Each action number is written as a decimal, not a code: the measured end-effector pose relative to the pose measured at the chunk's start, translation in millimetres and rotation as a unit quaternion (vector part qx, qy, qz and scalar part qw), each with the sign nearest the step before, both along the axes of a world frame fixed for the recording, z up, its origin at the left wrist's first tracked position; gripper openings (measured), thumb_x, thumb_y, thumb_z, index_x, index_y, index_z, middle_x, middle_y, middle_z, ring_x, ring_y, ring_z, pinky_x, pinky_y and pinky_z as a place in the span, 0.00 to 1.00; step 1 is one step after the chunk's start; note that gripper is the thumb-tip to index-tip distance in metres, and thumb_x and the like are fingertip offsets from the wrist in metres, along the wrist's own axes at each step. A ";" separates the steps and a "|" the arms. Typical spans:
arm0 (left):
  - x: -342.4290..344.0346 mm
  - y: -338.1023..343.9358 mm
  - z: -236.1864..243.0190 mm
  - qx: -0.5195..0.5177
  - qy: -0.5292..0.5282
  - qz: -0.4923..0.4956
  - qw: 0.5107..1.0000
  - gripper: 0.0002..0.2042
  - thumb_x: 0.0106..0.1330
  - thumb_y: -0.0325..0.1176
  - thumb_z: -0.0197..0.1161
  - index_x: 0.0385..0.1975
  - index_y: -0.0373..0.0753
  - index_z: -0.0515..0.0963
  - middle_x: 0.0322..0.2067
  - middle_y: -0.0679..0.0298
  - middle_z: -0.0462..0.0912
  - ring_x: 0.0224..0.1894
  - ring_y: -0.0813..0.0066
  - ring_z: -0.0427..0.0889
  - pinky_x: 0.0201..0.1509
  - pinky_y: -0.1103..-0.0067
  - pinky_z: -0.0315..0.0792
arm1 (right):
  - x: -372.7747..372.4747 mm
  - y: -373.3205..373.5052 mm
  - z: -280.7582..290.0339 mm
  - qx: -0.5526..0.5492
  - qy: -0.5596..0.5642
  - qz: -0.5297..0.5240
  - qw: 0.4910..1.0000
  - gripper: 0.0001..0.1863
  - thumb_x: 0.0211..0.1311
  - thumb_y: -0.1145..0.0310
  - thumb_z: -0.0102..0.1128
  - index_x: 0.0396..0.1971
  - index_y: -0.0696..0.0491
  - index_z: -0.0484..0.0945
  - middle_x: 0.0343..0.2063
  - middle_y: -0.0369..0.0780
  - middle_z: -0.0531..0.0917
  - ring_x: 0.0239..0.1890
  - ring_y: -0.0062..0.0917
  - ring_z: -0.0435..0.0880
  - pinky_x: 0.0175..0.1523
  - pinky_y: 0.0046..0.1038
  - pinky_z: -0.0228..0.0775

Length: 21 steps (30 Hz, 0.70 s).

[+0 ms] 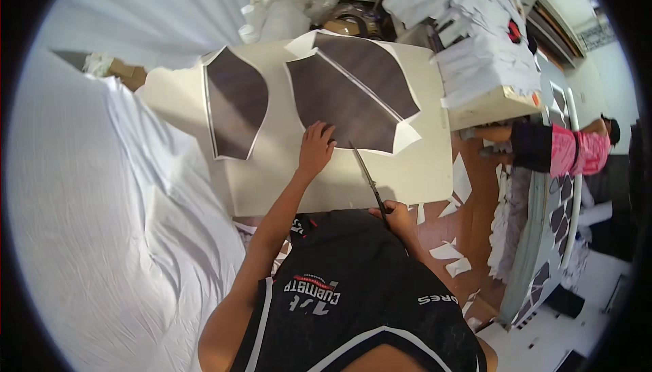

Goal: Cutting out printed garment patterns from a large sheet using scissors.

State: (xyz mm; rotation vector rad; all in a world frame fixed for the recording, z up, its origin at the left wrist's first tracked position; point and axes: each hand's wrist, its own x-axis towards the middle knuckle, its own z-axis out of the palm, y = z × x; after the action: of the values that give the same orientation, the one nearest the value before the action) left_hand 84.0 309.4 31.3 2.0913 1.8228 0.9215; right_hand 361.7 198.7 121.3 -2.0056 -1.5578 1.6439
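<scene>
My left hand [317,146] rests on the near left edge of a large dark fabric piece [343,104] with white borders. Its fingers are stretched out over the cloth, with a dark patch of shadow beside them. At the table's near edge, my right hand [396,218] is closed round the handles of a pair of long scissors [370,178]. The scissors point away from me, their tip at the near border of that dark piece. Farther back, another dark piece [370,60] lies alongside it, a white strip between them. Left of these lies a separate dark piece [238,104] with a curved side.
The pieces lie on a cream table [292,185]. White cloth [136,236] hangs along the left. White fabric is heaped [468,19] at the back right. Paper-like scraps [458,265] litter the brown floor. A person in a pink top [577,149] stands at the right beside another table.
</scene>
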 end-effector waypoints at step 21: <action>57.1 -82.3 0.6 -0.178 0.068 -0.187 0.964 0.22 0.65 0.32 0.57 0.60 0.38 0.72 0.41 0.56 0.81 0.48 0.62 0.79 0.53 0.68 0.73 | 132.0 -21.0 1.9 0.060 0.101 -0.083 0.990 0.15 0.56 0.66 0.73 0.22 0.54 0.73 0.14 0.33 0.74 0.13 0.14 0.70 0.19 0.20 0.61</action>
State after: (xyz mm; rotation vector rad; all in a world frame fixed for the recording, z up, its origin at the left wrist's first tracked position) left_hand 141.1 227.1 31.9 2.1894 1.4372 0.3353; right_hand 493.6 177.7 123.2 -1.7941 -1.3466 1.5917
